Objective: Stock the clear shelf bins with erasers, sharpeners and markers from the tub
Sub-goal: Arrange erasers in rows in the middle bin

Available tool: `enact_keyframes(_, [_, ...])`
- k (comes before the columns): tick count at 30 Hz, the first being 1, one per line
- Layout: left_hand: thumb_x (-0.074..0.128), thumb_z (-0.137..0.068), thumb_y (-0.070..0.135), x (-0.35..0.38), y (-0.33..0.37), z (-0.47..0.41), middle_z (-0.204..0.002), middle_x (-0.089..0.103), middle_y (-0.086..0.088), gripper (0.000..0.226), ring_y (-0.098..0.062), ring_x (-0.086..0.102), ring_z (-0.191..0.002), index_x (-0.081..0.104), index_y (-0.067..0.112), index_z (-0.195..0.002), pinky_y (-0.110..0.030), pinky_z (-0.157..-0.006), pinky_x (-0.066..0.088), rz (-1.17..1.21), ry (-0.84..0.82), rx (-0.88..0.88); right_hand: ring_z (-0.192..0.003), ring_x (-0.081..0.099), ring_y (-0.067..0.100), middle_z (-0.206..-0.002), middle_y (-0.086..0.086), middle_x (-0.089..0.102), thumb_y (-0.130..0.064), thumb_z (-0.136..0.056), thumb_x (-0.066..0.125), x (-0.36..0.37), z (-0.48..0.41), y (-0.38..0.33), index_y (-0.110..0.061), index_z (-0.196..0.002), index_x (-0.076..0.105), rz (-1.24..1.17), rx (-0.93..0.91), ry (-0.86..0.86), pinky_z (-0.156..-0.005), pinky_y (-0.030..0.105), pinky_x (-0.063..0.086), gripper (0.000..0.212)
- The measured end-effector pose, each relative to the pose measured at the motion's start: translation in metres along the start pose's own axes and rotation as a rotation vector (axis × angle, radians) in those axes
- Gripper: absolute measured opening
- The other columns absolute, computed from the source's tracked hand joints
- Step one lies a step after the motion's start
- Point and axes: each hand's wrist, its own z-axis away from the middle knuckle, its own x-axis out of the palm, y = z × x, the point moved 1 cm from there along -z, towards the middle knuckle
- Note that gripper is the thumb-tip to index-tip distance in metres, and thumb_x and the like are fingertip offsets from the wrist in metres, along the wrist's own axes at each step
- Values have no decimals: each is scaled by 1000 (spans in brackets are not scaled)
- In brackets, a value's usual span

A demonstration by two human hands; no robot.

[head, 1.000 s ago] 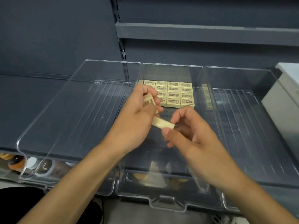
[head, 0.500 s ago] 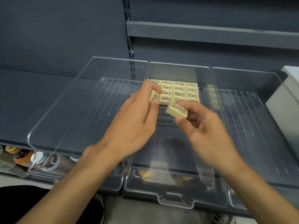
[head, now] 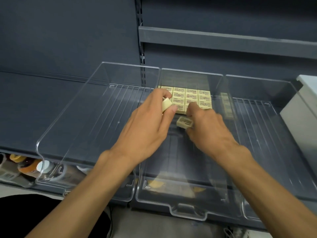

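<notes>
Three clear bins stand side by side on the dark shelf. In the middle bin, several cream erasers lie in tidy rows at the back. My left hand is over the bin's left wall, pinching one cream eraser between thumb and fingers. My right hand is inside the middle bin just in front of the rows, holding another eraser low near the bin floor. Its fingertips touch the front row.
The left bin and right bin hold nothing. A pale grey tub sits at the right edge of the shelf. Rolls of tape and other goods lie on the shelf below. Another shelf runs above.
Both hands have moved forward into the middle bin. My right hand has lowered its eraser toward the bin floor in front of the rows; my left hand still holds its eraser.
</notes>
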Motion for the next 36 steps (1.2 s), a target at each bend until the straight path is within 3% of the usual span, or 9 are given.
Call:
enact_keyframes(5, [32,-102,28,1,3,0,-120,52,10,25,-14,52,-96,46,23,-123,-40,-83,44,-13,-23,-34,-101,57,39,-106,18,59,2,-87,55,13,-17,-7,-9,-117,53,8,6,-11,-69,35,44,32])
enact_keyframes(10, [37,-100,24,4,5,-2,-112,53,11,21,-11,50,-90,48,24,-118,-31,-78,40,-58,-33,-26,-90,57,36,-106,15,53,2,-89,54,30,-27,-10,-10,-120,50,-39,-25,110,-64,33,36,33])
enact_keyframes(14, [39,-101,24,3,4,-3,-106,53,13,20,-11,52,-88,49,24,-118,-32,-76,40,-35,-26,-42,-69,44,27,-115,11,37,1,-90,53,38,-19,-7,-8,-107,56,-77,-44,196,-60,34,36,19])
enact_keyframes(21, [40,-101,25,3,1,-2,-110,53,14,22,-8,51,-92,49,23,-121,-26,-74,36,-29,-19,-39,-90,58,29,-103,10,61,-9,-93,48,43,-15,-6,-11,-106,65,-310,-15,191,-67,26,31,22])
enact_keyframes(25, [48,-101,28,6,-3,-2,-122,52,14,29,-4,49,-81,47,26,-129,-21,-73,31,-66,-46,-5,-88,62,26,-101,7,66,-4,-92,46,28,-6,-1,-17,-118,57,-465,-96,1,-69,30,44,31])
enact_keyframes(27, [51,-100,31,6,-4,-2,-124,52,15,33,-1,50,-77,46,27,-132,-22,-74,33,-70,-54,12,-95,59,22,-112,7,64,-7,-94,46,19,-5,-2,-18,-128,51,-512,-106,-86,-75,28,43,37])
enact_keyframes(30, [55,-98,32,6,-5,-2,-122,51,17,37,2,48,-88,46,28,-134,-17,-76,35,-31,-55,4,-94,48,14,-123,10,60,-11,-96,45,8,1,3,-16,-136,46,-482,-130,-112,-79,26,37,41])
enact_keyframes(33, [60,-95,33,7,-10,-2,-114,57,18,31,3,50,-89,52,28,-125,-11,-70,37,49,-30,15,-88,59,11,-110,-2,66,-14,-97,47,-7,15,16,-24,-129,51,-533,-144,-60,-79,29,48,33])
enact_keyframes(36, [66,-93,29,8,-11,-4,-108,61,16,27,1,56,-87,59,24,-120,-11,-68,39,119,-47,94,-83,67,16,-93,-6,69,-16,-95,56,-18,35,30,-27,-115,56,-812,-180,-7,-80,40,55,23])
